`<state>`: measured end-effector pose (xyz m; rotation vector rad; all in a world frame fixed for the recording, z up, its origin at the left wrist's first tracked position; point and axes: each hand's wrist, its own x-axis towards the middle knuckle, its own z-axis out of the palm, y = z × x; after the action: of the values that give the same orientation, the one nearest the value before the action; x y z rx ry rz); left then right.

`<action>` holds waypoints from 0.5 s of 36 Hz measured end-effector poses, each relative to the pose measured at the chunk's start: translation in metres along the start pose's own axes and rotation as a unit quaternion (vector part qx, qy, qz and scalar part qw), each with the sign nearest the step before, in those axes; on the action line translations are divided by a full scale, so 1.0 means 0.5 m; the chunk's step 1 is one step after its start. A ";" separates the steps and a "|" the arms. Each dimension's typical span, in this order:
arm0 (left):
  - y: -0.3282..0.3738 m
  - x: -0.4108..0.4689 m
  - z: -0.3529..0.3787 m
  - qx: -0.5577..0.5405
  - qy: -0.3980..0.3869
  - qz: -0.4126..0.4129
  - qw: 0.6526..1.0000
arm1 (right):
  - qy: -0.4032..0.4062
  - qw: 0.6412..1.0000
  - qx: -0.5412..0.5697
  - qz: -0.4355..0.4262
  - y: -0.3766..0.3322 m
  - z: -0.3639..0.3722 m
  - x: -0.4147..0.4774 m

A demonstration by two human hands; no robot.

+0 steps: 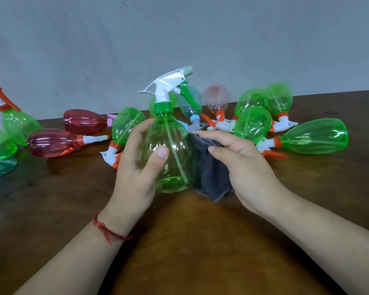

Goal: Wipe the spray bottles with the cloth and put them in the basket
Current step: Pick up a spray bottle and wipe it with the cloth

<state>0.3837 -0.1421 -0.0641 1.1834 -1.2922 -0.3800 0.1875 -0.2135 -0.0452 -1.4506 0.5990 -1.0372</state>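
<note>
The left hand grips an upright green bottle. The right hand pinches a grey cloth against the bottle's side, above the desk.

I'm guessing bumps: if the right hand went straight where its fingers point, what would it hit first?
Probably the green spray bottle that the left hand grips; the grey cloth in the right hand lies against it.

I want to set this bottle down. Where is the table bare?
Bare table: between the forearms; left of the left hand, nearer than the red bottles; right of the right hand, nearer than the lying green bottle. Crowded: the far edge by the wall, heaped with bottles.
</note>
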 end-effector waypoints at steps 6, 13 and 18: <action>0.033 0.007 -0.007 0.103 0.027 0.032 0.994 | 0.014 0.998 -0.048 -0.033 -0.014 0.015 0.005; 0.075 -0.017 -0.082 -0.006 0.055 -0.061 0.997 | -0.002 0.994 -0.102 -0.050 -0.053 0.081 0.009; 0.105 -0.063 -0.175 -0.008 0.075 -0.057 0.996 | -0.034 0.991 -0.120 -0.047 -0.059 0.183 -0.004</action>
<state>0.4306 -0.0558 -0.0230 1.2524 -1.0935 -0.3769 0.2594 -0.1606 -0.0088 -1.7327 0.6274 -1.0094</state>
